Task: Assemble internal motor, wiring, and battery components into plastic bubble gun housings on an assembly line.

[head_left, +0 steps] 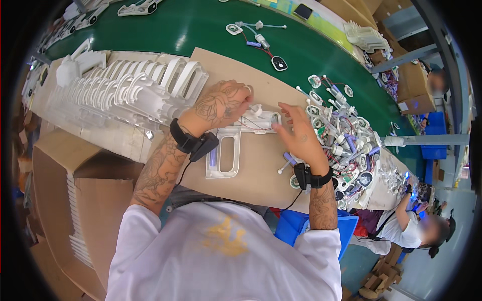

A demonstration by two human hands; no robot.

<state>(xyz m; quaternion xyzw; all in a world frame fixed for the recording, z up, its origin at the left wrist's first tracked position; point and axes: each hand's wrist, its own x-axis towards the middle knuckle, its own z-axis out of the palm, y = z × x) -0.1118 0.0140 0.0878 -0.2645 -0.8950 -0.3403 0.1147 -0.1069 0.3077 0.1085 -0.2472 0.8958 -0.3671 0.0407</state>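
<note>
A white plastic housing half (222,174) with a looped handle lies open-side up on the cardboard sheet (266,175) in front of me. A purple cylindrical battery (213,156) sits in its handle, and thin dark wires (249,123) run through its upper part. My left hand (221,104) is over that upper part, its fingers curled in a pinch; whatever they grip is hidden. Beside it, a small white fitting (257,109) sticks up. My right hand (304,134) hovers at the housing's right end, thumb and fingers apart, holding nothing visible.
White housings (145,93) stand in a row at left, above a cardboard box (108,200). Wired pump-and-battery assemblies (346,145) are heaped at right. Beyond runs a green belt (186,32) with one assembly (261,42). A blue bin (346,226) and another person (401,228) are at lower right.
</note>
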